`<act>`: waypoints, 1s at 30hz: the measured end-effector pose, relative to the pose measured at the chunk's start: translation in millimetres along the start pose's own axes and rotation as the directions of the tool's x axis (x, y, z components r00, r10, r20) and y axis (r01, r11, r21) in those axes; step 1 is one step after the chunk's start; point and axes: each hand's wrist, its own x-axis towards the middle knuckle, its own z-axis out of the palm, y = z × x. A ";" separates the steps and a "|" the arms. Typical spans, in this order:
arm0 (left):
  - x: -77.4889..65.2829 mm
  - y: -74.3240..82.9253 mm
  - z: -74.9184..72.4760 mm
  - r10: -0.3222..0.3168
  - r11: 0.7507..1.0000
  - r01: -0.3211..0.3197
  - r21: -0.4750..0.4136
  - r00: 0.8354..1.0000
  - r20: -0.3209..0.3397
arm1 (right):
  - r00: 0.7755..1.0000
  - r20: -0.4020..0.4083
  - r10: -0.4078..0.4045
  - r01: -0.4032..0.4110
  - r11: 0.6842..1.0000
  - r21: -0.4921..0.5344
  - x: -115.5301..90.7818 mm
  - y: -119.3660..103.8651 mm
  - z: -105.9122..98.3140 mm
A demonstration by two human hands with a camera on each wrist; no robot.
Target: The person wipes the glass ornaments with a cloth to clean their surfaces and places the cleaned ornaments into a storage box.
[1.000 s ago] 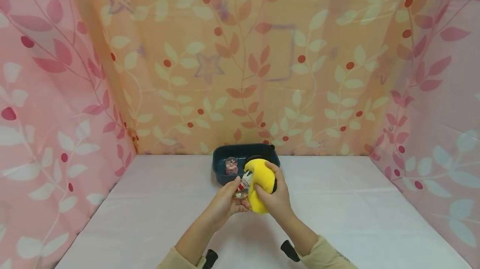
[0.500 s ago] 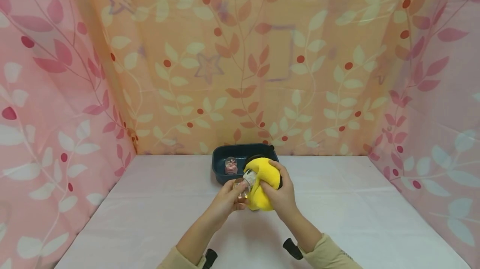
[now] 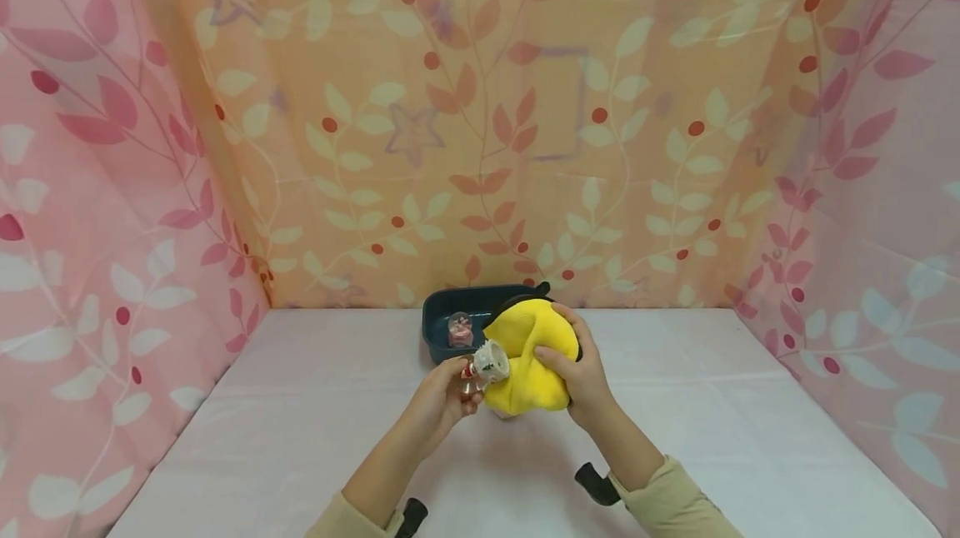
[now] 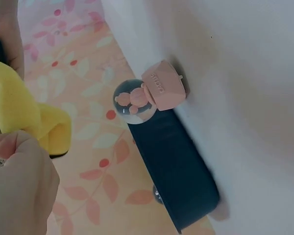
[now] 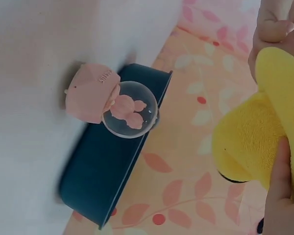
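Note:
My left hand (image 3: 435,405) holds a small snow globe (image 3: 491,361) by its clear ball. Its white, patterned base points up and to the right, against the yellow cloth in the head view. A yellow plush cloth (image 3: 532,355) with a black edge is bunched in my right hand (image 3: 583,367), thumb on the yellow face and fingers behind. Both hands are raised in front of a dark blue tray (image 3: 437,338). In the left wrist view my left fingers (image 4: 22,166) cover most of the held globe.
A pink-based snow globe (image 4: 164,85) with a pink figure inside stands on the white table before the tray, mostly hidden by the cloth in the head view. Another small pink globe (image 3: 461,330) sits in the tray. Patterned curtains (image 3: 480,105) enclose the back and sides.
The snow globe has tipped so its base shows more towards the head camera. My right hand has shifted right and slightly up with the cloth, while the left has moved a little left.

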 end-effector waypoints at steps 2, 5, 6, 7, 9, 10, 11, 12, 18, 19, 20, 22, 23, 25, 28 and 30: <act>-0.5 0.3 0.1 0.001 1.000 -0.001 -0.003 1.000 0.003 | 0.997 0.067 -0.027 0.029 0.999 -0.041 -0.7 -0.3 1.9; -1.7 0.0 1.0 0.010 1.000 -0.010 0.025 1.000 0.000 | 0.984 0.170 -0.049 0.073 0.987 -0.141 -2.0 0.8 5.7; -1.9 -0.1 1.6 0.015 0.999 -0.015 0.033 1.000 -0.001 | 0.978 0.201 -0.047 0.084 0.981 -0.177 -2.1 1.9 6.8; -2.4 -0.1 2.2 0.019 0.999 -0.018 0.047 1.000 -0.001 | 0.972 0.232 -0.038 0.088 0.974 -0.209 -2.3 3.2 8.1; -2.3 -0.3 3.2 0.026 0.997 -0.027 0.072 1.000 0.002 | 0.958 0.286 -0.017 0.093 0.963 -0.254 -2.7 5.6 10.6; -2.0 -0.5 3.7 0.027 0.997 -0.027 0.078 1.000 0.002 | 0.953 0.304 -0.007 0.092 0.959 -0.267 -2.9 6.9 11.7; -1.8 -0.5 4.1 0.027 0.996 -0.027 0.083 1.000 0.003 | 0.949 0.315 0.001 0.091 0.956 -0.278 -3.1 7.9 12.6; -1.7 -0.6 4.4 0.027 0.996 -0.028 0.086 1.000 0.003 | 0.948 0.318 0.007 0.088 0.955 -0.282 -3.1 9.2 13.5; -1.8 -2.6 3.0 0.005 0.996 -0.007 0.086 1.000 0.025 | 0.974 0.228 0.011 0.044 0.971 -0.237 -0.8 14.8 15.4; -1.8 -3.0 2.8 0.001 0.997 -0.003 0.083 1.000 0.030 | 0.979 0.201 0.021 0.024 0.975 -0.220 -0.2 16.0 15.1; -1.8 -3.6 2.3 -0.003 0.997 0.000 0.080 0.999 0.032 | 0.984 0.176 0.032 0.004 0.980 -0.201 0.2 17.0 14.8; -2.2 -5.5 0.8 0.002 0.998 -0.005 0.069 0.999 0.035 | 0.990 0.126 0.063 -0.041 0.985 -0.170 0.0 18.4 13.6; -2.6 -6.0 0.1 0.007 0.998 -0.009 0.059 1.000 0.029 | 0.992 0.101 0.081 -0.065 0.986 -0.156 -0.3 18.7 12.8; -3.1 -6.4 -1.0 0.023 0.999 -0.023 0.044 1.000 0.002 | 0.992 0.066 0.111 -0.102 0.986 -0.128 -1.6 17.6 11.2; -3.0 -4.4 -1.4 0.049 0.998 -0.048 0.044 0.998 -0.036 | 0.990 0.041 0.134 -0.130 0.988 -0.089 -4.1 12.0 10.9; -2.7 -2.5 -0.2 0.063 0.995 -0.059 0.083 0.997 -0.046 | 0.989 0.045 0.139 -0.135 0.988 -0.074 -5.1 7.6 12.5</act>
